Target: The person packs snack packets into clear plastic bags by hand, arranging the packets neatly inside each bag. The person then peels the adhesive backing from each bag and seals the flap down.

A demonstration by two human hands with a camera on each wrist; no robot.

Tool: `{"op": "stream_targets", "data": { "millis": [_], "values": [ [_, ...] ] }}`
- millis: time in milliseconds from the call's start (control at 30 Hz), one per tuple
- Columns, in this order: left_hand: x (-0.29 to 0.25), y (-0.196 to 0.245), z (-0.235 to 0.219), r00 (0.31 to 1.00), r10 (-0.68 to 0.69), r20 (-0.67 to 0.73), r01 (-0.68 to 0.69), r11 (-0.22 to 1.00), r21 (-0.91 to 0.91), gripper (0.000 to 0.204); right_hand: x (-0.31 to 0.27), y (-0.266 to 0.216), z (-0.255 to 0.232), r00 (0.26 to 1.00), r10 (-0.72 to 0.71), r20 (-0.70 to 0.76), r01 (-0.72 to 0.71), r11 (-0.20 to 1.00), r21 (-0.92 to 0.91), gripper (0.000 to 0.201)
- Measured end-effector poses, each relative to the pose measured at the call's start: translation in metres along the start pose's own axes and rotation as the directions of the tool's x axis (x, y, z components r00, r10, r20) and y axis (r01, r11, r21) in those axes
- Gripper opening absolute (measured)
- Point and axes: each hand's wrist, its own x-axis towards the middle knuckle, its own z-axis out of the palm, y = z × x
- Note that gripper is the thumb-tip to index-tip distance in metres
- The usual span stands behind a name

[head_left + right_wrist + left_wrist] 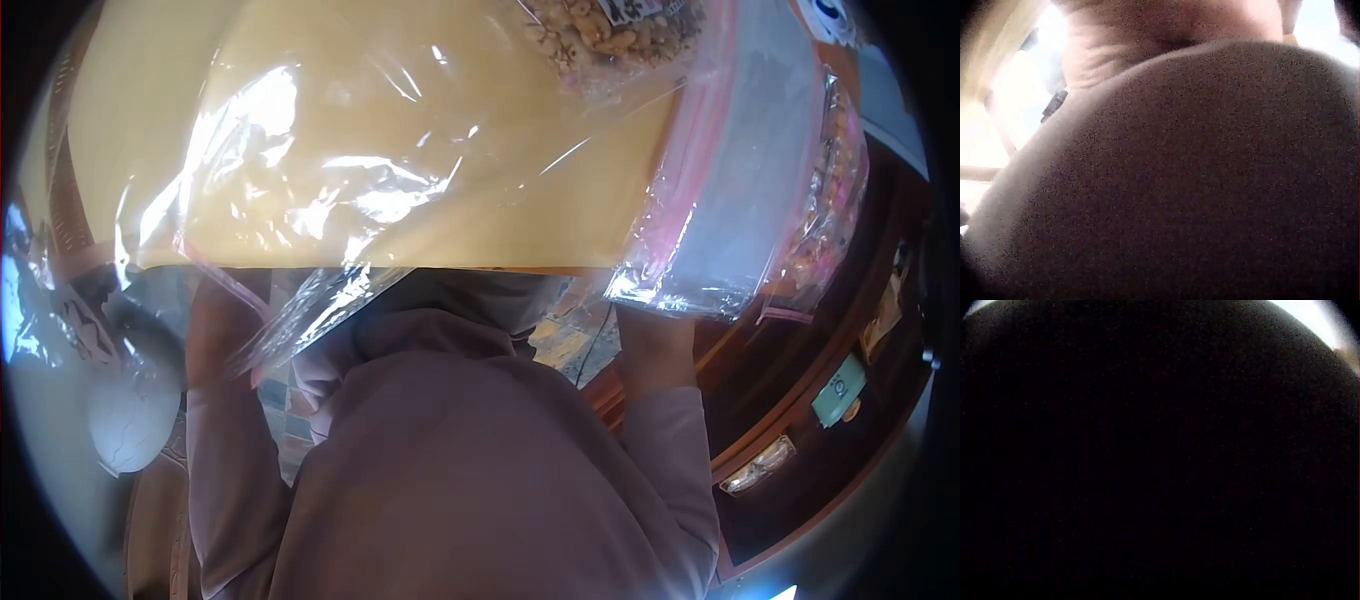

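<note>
Below the table's front edge, the left forearm reaches under a clear plastic bag; the left hand itself is hidden. That bag lies wide over the yellow tabletop, its pink-edged corner hanging off the front. On the other side the right forearm goes in beneath a clear plastic sleeve with pink strips, which covers the hand. In the right wrist view the heel of the right hand shows above the sleeve fabric, fingers hidden. Darkness fills nearly all of the left wrist view.
A bag of nuts with a label lies toward the back. Another bag with pinkish pieces is at the far right. Beyond stands dark wooden furniture holding a green packet and a small clear packet. A white rounded object is at left.
</note>
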Motion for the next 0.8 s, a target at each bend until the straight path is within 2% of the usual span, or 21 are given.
{"op": "stream_targets", "data": {
  "millis": [67, 133, 167, 233, 300, 333, 367, 433, 467, 500, 533, 567, 633, 700, 733, 767, 800],
  "values": [
    [-0.005, -0.003, 0.001, 1.000, -0.012, -0.012, 0.012, 1.000, -0.023, 0.053, 0.004, -0.011, 0.005, 0.999, -0.016, -0.046, 0.015, 1.000, -0.019, 0.067],
    [0.186, 0.055, 0.129, 0.999, -0.013, -0.031, 0.011, 0.999, -0.052, 0.053, 0.021, -0.035, 0.023, 0.995, -0.020, -0.097, 0.016, 0.999, -0.035, 0.067],
    [0.168, 0.050, 0.118, 0.999, -0.009, -0.041, 0.006, 0.997, -0.072, 0.052, 0.043, -0.048, 0.036, 0.992, -0.014, -0.121, 0.009, 0.999, -0.042, 0.067],
    [0.086, 0.025, 0.057, 0.998, -0.005, -0.068, -0.003, 0.994, -0.109, 0.051, 0.111, -0.065, 0.058, 0.984, -0.007, -0.176, -0.003, 0.998, -0.061, 0.067],
    [0.041, 0.015, 0.017, 0.996, -0.004, -0.088, -0.009, 0.990, -0.142, 0.051, 0.138, -0.066, 0.067, 0.974, -0.008, -0.226, -0.010, 0.997, -0.077, 0.067],
    [0.064, 0.011, 0.047, 0.995, -0.002, -0.095, -0.013, 0.988, -0.157, 0.050, 0.141, -0.065, 0.071, 0.968, -0.009, -0.249, -0.013, 0.996, -0.084, 0.067],
    [0.067, 0.026, 0.026, 0.995, 0.000, -0.099, -0.018, 0.985, -0.174, 0.050, 0.157, -0.066, 0.078, 0.963, -0.008, -0.269, -0.016, 0.996, -0.089, 0.067],
    [0.105, 0.033, 0.054, 0.994, -0.001, -0.107, -0.020, 0.979, -0.202, 0.049, 0.181, -0.076, 0.096, 0.951, -0.017, -0.309, -0.015, 0.995, -0.103, 0.067],
    [0.155, 0.047, 0.084, 0.994, -0.002, -0.108, -0.022, 0.977, -0.213, 0.049, 0.194, -0.082, 0.104, 0.945, -0.024, -0.327, -0.012, 0.994, -0.108, 0.067],
    [0.216, 0.070, 0.115, 0.994, 0.003, -0.105, -0.027, 0.974, -0.225, 0.048, 0.182, -0.080, 0.115, 0.940, -0.026, -0.341, -0.012, 0.994, -0.107, 0.067],
    [0.256, 0.091, 0.127, 0.995, 0.010, -0.101, -0.034, 0.971, -0.236, 0.048, 0.169, -0.078, 0.124, 0.934, -0.027, -0.357, -0.011, 0.994, -0.105, 0.067],
    [0.269, 0.103, 0.122, 0.995, 0.017, -0.100, -0.040, 0.969, -0.242, 0.048, 0.166, -0.082, 0.133, 0.926, -0.031, -0.376, -0.008, 0.995, -0.101, 0.067],
    [0.261, 0.094, 0.118, 0.994, 0.036, -0.105, -0.063, 0.964, -0.259, 0.047, 0.161, -0.114, 0.110, 0.917, -0.022, -0.398, -0.014, 0.996, -0.086, 0.066],
    [0.309, 0.102, 0.150, 0.991, 0.054, -0.120, -0.086, 0.955, -0.284, 0.046, 0.156, -0.127, 0.104, 0.945, 0.103, -0.309, -0.018, 0.964, 0.267, 0.066],
    [0.307, 0.100, 0.148, 0.991, 0.051, -0.126, -0.087, 0.951, -0.297, 0.046, 0.146, -0.144, 0.097, 0.911, 0.181, -0.371, -0.037, 0.931, 0.364, 0.053],
    [0.312, 0.100, 0.127, 0.990, 0.047, -0.130, -0.084, 0.952, -0.293, 0.046, 0.141, -0.148, 0.097, 0.910, 0.176, -0.376, -0.031, 0.932, 0.361, 0.053],
    [0.313, 0.099, 0.091, 0.994, 0.025, 0.102, 0.021, 0.904, -0.427, 0.042, 0.139, -0.152, 0.097, 0.869, 0.169, -0.466, -0.010, 0.946, 0.325, 0.055]
  ]
}}
